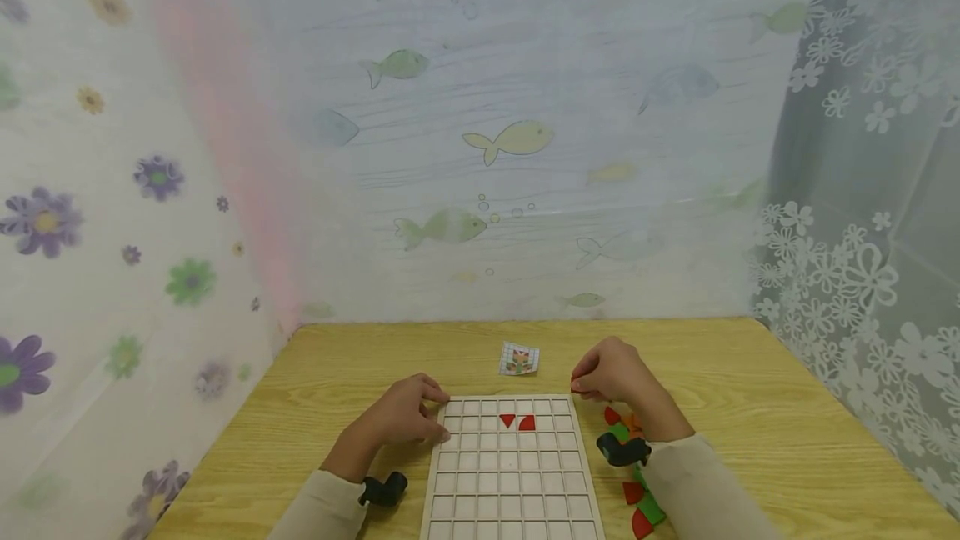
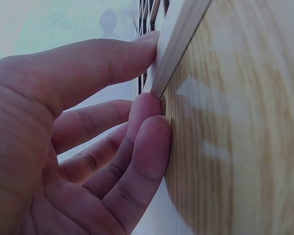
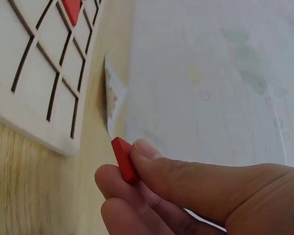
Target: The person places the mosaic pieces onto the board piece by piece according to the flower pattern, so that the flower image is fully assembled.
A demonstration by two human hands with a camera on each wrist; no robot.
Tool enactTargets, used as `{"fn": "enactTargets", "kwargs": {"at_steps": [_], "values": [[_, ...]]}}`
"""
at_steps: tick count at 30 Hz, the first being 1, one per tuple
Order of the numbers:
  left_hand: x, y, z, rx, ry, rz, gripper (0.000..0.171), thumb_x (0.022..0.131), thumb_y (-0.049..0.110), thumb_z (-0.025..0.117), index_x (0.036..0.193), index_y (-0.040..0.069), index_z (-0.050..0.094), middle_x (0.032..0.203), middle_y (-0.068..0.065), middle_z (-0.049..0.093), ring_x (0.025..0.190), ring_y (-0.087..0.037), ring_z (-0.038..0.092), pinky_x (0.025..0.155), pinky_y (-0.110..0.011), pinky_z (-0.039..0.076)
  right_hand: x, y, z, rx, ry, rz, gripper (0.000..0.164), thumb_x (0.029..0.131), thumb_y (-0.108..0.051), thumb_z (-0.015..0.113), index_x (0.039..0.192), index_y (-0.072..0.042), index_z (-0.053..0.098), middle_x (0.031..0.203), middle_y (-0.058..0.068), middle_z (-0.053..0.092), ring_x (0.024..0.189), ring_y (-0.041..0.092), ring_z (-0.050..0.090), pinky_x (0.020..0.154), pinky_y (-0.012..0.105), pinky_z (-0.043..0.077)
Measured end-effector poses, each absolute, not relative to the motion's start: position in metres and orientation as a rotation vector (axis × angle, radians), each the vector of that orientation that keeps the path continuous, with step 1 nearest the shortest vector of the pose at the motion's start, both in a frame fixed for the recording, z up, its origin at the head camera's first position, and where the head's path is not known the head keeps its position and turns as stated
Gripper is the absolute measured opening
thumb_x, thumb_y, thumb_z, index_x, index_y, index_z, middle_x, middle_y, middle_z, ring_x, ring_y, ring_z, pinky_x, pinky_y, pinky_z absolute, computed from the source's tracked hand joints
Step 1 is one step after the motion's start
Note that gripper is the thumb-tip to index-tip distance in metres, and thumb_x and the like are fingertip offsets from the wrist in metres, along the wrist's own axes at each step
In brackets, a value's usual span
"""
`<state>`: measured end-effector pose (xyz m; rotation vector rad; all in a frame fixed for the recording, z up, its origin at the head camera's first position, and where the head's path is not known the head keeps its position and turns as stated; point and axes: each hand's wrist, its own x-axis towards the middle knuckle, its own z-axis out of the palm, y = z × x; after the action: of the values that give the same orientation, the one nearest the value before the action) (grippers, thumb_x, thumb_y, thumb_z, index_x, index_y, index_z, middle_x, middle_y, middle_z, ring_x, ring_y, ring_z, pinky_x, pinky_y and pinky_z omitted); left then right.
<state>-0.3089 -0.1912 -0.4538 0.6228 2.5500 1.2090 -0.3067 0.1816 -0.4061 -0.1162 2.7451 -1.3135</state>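
A pale wooden grid board (image 1: 510,484) lies on the table. A red triangle (image 1: 507,421) and a red quarter-round piece (image 1: 527,422) sit in its second row. My left hand (image 1: 405,413) holds the board by its far left corner; thumb and curled fingers touch the edge in the left wrist view. Off the board's far right corner, my right hand (image 1: 617,369) pinches a small red piece (image 3: 124,160) between thumb and fingers. The fingers cover part of that piece, so its full outline cannot be told.
Behind the board lies a small printed pattern card (image 1: 519,359), its edge curled up. Red, green and orange pieces (image 1: 649,508) lie right of the board, partly under my right forearm. A fish-patterned curtain (image 1: 517,273) hangs behind the wooden table (image 1: 750,407).
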Motion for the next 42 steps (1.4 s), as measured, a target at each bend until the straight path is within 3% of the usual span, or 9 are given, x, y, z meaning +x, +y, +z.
{"fn": "enactTargets", "kwargs": {"at_steps": [14, 25, 42], "values": [[-0.306, -0.191, -0.451, 0.614, 2.549, 1.215, 0.059, 0.081, 0.013, 0.09, 0.133, -0.002, 0.068, 0.143, -0.016, 0.051, 0.079, -0.018, 0.067, 0.06, -0.034, 0.058, -0.308, 0.163, -0.405, -0.184, 2.796, -1.308, 0.004, 0.087, -0.011, 0.083, 0.09, -0.009, 0.082, 0.082, 0.003, 0.076, 0.073, 0.019, 0.072, 0.067, 0.035, 0.061], [-0.304, -0.19, -0.45, 0.614, 2.557, 1.204, 0.059, 0.081, 0.013, 0.09, 0.133, -0.003, 0.067, 0.144, -0.017, 0.051, 0.081, -0.018, 0.067, 0.06, -0.034, 0.058, -0.31, 0.147, -0.407, -0.181, 2.701, -1.44, 0.006, 0.087, -0.008, 0.083, 0.09, -0.003, 0.082, 0.081, 0.006, 0.077, 0.072, 0.023, 0.075, 0.068, 0.037, 0.064], [-0.304, -0.19, -0.448, 0.618, 2.548, 1.208, 0.059, 0.08, 0.012, 0.089, 0.132, -0.005, 0.067, 0.143, -0.018, 0.051, 0.078, -0.018, 0.067, 0.059, -0.035, 0.057, -0.31, 0.112, -0.414, -0.243, 2.63, -1.439, 0.004, 0.087, -0.008, 0.083, 0.089, -0.004, 0.081, 0.08, 0.006, 0.077, 0.073, 0.024, 0.076, 0.066, 0.036, 0.064]]}}
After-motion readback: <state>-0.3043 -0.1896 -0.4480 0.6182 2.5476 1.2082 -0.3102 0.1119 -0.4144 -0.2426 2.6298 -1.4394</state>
